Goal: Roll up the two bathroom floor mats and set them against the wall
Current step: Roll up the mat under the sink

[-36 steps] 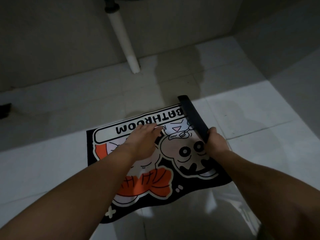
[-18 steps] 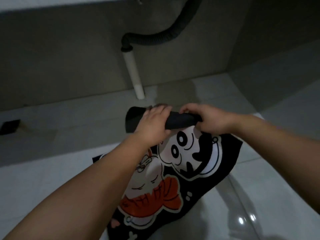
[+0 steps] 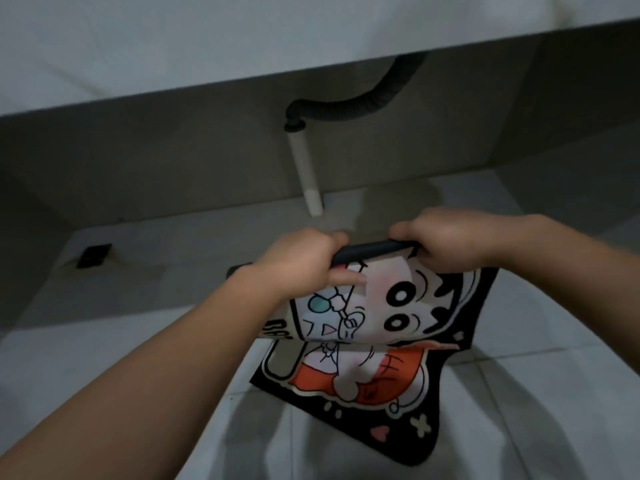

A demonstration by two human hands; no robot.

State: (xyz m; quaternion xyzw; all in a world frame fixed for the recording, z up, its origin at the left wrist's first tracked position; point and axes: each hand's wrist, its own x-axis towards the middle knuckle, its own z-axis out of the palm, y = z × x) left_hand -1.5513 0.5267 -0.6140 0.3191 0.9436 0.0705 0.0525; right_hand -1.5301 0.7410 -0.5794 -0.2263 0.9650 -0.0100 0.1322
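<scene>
My left forearm enters from 7 o'clock and my right from 3 o'clock. The mat (image 3: 408, 306) is lifted between my hands at centre, printed side toward me, with its lower part hanging toward 5 o'clock above the tiled floor (image 3: 104, 358). My left hand (image 3: 298, 261) and right hand (image 3: 450, 244) each curl round its black rolled top edge, knuckles up, left thumb on the print. At 12 o'clock, a white pipe (image 3: 306, 174) joins a black hose (image 3: 363, 102).

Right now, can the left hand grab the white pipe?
Probably not yet: the left hand is busy gripping the rolled edge of the mat. If it let go, nothing seems to block the white pipe beyond.
</scene>
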